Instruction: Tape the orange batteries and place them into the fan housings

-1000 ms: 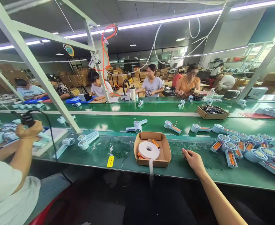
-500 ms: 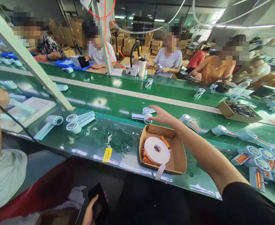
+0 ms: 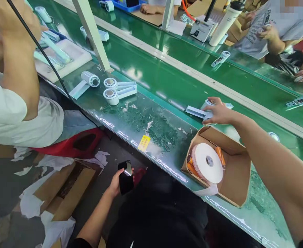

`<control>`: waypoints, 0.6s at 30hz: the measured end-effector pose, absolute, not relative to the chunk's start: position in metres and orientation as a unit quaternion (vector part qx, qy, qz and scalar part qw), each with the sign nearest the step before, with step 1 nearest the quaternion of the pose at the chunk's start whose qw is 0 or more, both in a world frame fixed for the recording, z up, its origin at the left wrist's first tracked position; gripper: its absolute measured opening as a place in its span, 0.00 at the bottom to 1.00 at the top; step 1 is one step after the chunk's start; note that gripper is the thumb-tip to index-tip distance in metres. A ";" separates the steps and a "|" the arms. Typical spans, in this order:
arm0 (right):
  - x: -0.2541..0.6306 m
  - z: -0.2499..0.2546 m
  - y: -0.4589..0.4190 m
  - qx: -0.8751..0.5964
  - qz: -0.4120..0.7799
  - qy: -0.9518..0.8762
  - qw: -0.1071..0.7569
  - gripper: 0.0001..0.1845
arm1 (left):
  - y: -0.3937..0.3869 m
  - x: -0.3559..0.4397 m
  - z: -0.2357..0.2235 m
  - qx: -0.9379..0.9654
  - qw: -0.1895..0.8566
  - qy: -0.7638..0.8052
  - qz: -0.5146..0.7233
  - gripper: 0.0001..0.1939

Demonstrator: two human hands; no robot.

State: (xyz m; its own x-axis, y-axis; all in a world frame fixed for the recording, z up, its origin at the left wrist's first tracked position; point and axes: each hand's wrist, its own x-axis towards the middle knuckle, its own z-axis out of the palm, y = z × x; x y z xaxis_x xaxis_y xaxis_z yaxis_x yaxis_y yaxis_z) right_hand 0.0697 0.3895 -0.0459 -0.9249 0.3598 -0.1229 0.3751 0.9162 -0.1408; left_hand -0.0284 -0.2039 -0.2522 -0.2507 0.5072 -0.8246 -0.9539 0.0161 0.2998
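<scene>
My left hand (image 3: 114, 183), low beside my lap, is closed around a black smartphone (image 3: 126, 179). Over the near edge of the green belt, my right hand (image 3: 220, 112) curls its fingers and thumb around a light-blue handheld fan housing (image 3: 196, 112) with a round head. A second housing lies against it, its handle (image 3: 229, 105) showing behind my hand; my fingers partly hide both heads. Just below that hand stands an open cardboard box (image 3: 234, 182). Inside are a roll of white tape (image 3: 204, 165), its loose end over the rim, and orange cylindrical cells (image 3: 220, 155).
Several more fan housings (image 3: 111, 96) lie on the bench to the left, near a slanted metal post (image 3: 92, 34). A yellow label (image 3: 144, 142) is on the bench edge. A co-worker's arm (image 3: 19, 69) and a black cable (image 3: 48, 62) are at left.
My view has turned down and left, bringing the phone hand and floor into fuller view. My right hand has come down and its fingers have closed in on the housings.
</scene>
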 end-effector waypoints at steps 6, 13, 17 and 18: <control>0.066 -0.014 0.370 0.193 -0.110 0.973 0.061 0.29 | -0.201 -0.024 -0.260 -0.262 0.572 0.415 0.658 0.21; 0.004 0.006 0.280 -0.015 -0.140 0.990 0.024 0.26 | -0.201 -0.020 -0.262 -0.263 0.574 0.412 0.657 0.17; -0.023 -0.009 0.235 -0.107 -0.150 0.982 0.051 0.27 | -0.204 -0.017 -0.263 -0.263 0.576 0.415 0.654 0.16; -0.026 -0.014 0.229 -0.116 -0.152 0.979 0.065 0.27 | -0.205 -0.016 -0.264 -0.263 0.576 0.417 0.652 0.16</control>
State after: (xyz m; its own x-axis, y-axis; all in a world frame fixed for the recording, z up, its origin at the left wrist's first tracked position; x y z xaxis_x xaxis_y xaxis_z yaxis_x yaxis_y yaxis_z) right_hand -0.0264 0.2289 -0.0144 -0.9643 -0.2479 -0.0927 -0.2081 0.9266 -0.3131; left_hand -0.0157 -0.2049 -0.2635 -0.1988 0.5316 -0.8233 -0.9702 0.0118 0.2418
